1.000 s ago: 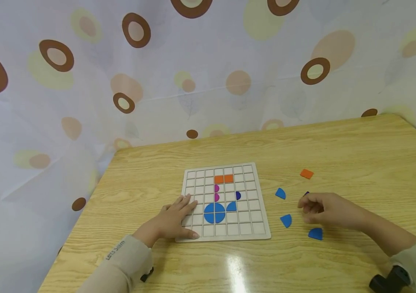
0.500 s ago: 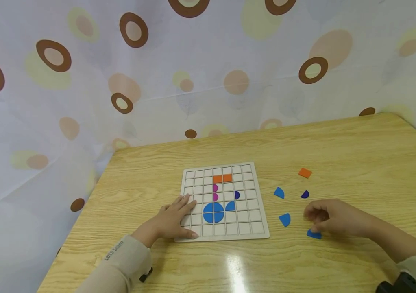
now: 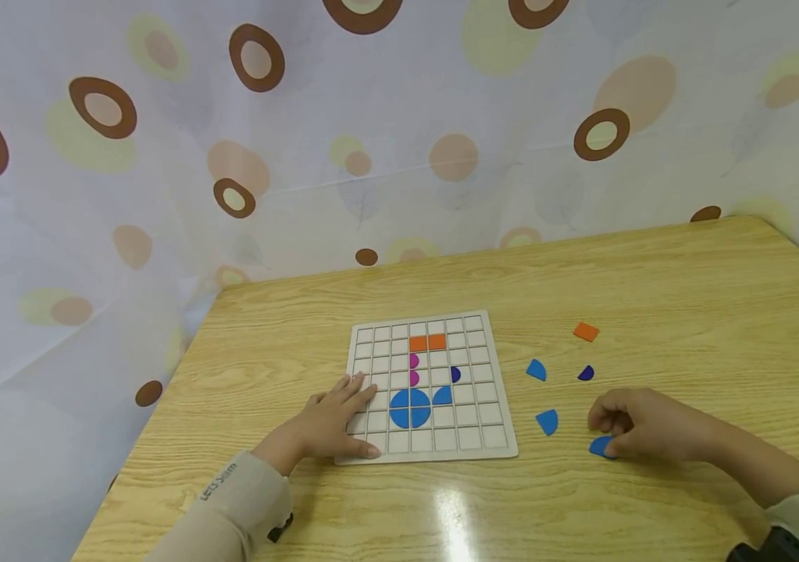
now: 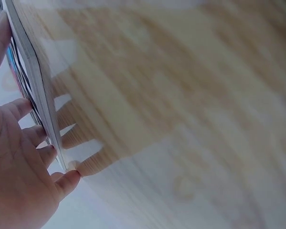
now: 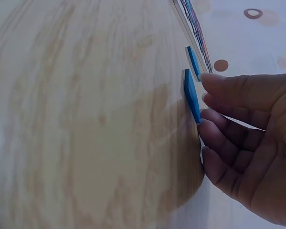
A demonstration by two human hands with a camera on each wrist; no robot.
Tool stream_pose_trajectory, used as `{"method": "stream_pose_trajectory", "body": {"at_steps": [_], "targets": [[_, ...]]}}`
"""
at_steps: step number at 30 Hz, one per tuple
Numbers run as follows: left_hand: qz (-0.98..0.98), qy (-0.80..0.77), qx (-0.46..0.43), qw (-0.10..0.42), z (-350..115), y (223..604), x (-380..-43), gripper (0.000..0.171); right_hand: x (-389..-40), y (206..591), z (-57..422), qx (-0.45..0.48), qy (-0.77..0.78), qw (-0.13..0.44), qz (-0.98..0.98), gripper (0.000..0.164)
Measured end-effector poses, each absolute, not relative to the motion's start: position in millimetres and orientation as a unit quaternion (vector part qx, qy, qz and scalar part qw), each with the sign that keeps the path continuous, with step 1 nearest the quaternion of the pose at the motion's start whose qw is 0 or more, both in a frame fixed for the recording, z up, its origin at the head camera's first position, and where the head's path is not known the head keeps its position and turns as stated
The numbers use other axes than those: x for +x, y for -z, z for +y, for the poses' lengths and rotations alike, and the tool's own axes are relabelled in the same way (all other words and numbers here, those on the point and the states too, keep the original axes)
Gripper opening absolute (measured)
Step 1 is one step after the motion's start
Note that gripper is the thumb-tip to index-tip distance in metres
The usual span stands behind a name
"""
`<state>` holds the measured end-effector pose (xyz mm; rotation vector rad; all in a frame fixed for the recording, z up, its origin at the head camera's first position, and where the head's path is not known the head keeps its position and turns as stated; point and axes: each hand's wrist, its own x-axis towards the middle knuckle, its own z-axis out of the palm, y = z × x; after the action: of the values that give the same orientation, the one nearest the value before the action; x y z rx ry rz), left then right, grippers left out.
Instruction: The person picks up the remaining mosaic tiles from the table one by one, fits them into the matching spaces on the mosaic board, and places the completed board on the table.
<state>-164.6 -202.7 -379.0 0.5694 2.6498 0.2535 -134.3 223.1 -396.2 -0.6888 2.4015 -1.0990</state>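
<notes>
In the head view my left hand rests with spread fingers on the left edge of a white grid board. The left wrist view shows its fingertips along the board's edge. My right hand has curled fingers and lies over the right end of a blue quarter-circle piece. Its thumb overlaps that end, and I cannot tell whether the piece is pinched. In the right wrist view the blue piece lies on the table right at the fingertips. Another blue quarter-circle lies to the left of this hand.
A third loose blue quarter-circle, a dark blue half-circle and an orange rectangle lie farther back on the wooden table. Orange, magenta, blue and dark blue pieces sit in the board's grid. A patterned curtain hangs behind.
My right hand has come from beside the dark blue half-circle down to the nearest blue quarter-circle, uncovering the half-circle. The thumb has shifted to the piece's right end. The left hand stays put.
</notes>
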Motion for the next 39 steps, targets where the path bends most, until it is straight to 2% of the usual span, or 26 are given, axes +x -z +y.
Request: {"method": "stream_pose_trajectory", "body": {"at_steps": [16, 39], "targets": [[0.953, -0.084, 0.208, 0.201, -203.1, 381.0, -165.3, 0.088, -132.0, 396.7, 220.2, -0.259, 0.354, 0.197, 0.877, 0.017], [0.953, -0.093, 0.206, 0.203, -203.1, 380.6, -165.2, 0.088, -131.9, 393.0, 221.6, -0.253, 0.415, 0.219, 0.846, 0.015]]}}
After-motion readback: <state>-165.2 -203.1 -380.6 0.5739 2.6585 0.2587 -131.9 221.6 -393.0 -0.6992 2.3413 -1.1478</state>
